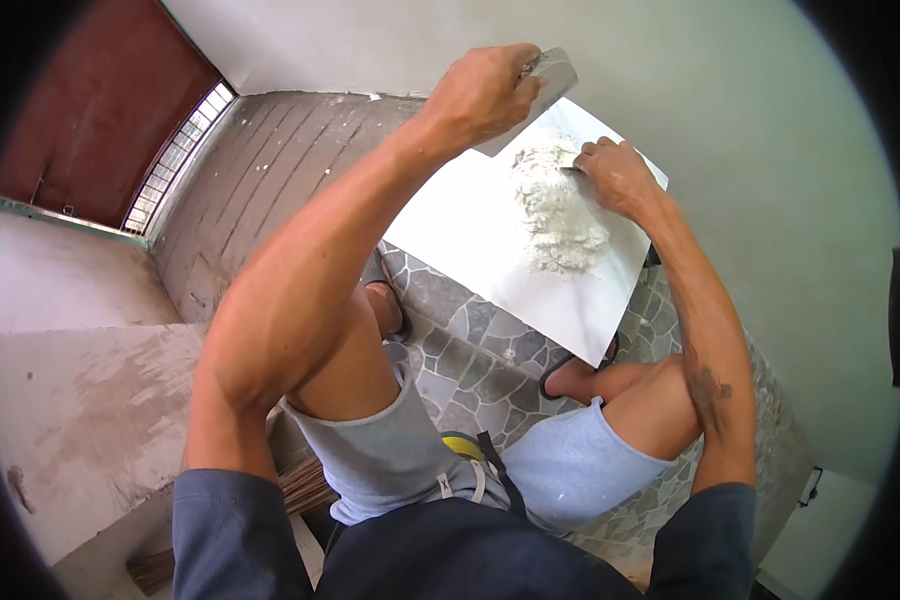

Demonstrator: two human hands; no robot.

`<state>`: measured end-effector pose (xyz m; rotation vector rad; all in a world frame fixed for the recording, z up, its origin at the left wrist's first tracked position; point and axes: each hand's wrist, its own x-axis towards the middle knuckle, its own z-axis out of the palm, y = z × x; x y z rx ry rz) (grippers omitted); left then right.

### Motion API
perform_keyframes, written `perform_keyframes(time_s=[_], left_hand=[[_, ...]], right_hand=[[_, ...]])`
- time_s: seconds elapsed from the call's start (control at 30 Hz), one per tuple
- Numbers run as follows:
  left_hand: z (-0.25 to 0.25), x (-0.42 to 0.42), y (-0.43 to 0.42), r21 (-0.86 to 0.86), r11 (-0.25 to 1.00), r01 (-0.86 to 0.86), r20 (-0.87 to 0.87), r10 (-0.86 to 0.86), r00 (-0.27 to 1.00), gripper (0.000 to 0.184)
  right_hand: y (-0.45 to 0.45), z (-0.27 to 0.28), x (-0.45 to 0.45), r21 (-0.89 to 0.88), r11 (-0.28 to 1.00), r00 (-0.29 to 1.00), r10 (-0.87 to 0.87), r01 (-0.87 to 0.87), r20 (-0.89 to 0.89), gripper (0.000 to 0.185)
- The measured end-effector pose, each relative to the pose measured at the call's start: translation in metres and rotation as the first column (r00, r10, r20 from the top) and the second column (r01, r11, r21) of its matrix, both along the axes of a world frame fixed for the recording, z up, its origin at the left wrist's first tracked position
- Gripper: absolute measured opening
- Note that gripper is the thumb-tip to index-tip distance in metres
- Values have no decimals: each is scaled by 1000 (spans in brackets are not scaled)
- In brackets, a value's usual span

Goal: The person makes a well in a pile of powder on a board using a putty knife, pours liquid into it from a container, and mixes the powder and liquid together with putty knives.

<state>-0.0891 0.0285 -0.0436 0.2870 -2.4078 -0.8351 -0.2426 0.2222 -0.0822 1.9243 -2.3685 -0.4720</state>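
A heap of white powdery material [560,215] lies on a flat white board [450,220] in front of me. My left hand [485,90] is raised over the board's far left part, its fingers closed on a clear plastic container [555,75] that is tilted. At the heap's right side, my right hand [620,175] grips a small dark-edged scraper [572,165], whose tip touches the powder. Most of the scraper is hidden by the fingers.
Stone-patterned tiles [450,350] lie below the board, with my sandalled feet near its front edge. A pale wall [760,130] rises behind and to the right. At the left are a plank-lined floor [260,180] and a red door [90,100].
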Motion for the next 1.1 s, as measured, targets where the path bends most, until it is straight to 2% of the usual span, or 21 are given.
perform_keyframes(time_s=[0.07, 0.17, 0.27, 0.3, 0.4, 0.53, 0.63, 0.73, 0.87, 1.0, 1.1], left_hand=[[0, 2, -2, -24, 1000, -12, -8, 12, 1000, 32], [-1, 2, -2, -16, 1000, -15, 3, 15, 1000, 32], [0, -4, 0, -7, 1000, -12, 6, 12, 1000, 32], [1, -3, 1, -7, 1000, -15, 9, 15, 1000, 32], [1, -2, 1, -8, 1000, -7, 6, 7, 1000, 33], [-2, -2, -4, -5, 1000, -19, -19, 19, 1000, 34], [-1, -3, 0, 5, 1000, -24, -37, 24, 999, 33], [1, 0, 0, 16, 1000, -23, 22, 22, 1000, 34], [5, 7, -3, 25, 998, -50, 33, 49, 998, 31], [-5, 4, -7, -12, 998, -57, -30, 56, 998, 32], [-2, 7, -5, 11, 1000, -22, 4, 22, 1000, 32]], right_hand=[[-1, 17, 9, 53, 998, 999, -31, 32, -9, 21], [-12, 22, 10, -66, 996, 998, -56, 57, 20, 20], [-19, 5, 14, -201, 977, 998, 65, -68, -23, 20], [-22, 1, 17, -90, 994, 997, 63, -65, -34, 20], [-18, 3, 22, -20, 994, 994, 108, -108, 6, 20], [-19, 20, 24, -124, 990, 997, 73, -72, 5, 20], [-25, 12, 36, -147, 977, 988, 154, -152, 3, 20], [-17, -1, 51, -16, 965, 964, 263, -263, 32, 27], [-10, 26, 50, 22, 983, 982, 180, -182, 54, 18], [2, 31, 66, -113, 949, 954, 300, -295, 22, 14], [19, 7, 76, -99, 924, 927, 373, -369, 34, 12]])
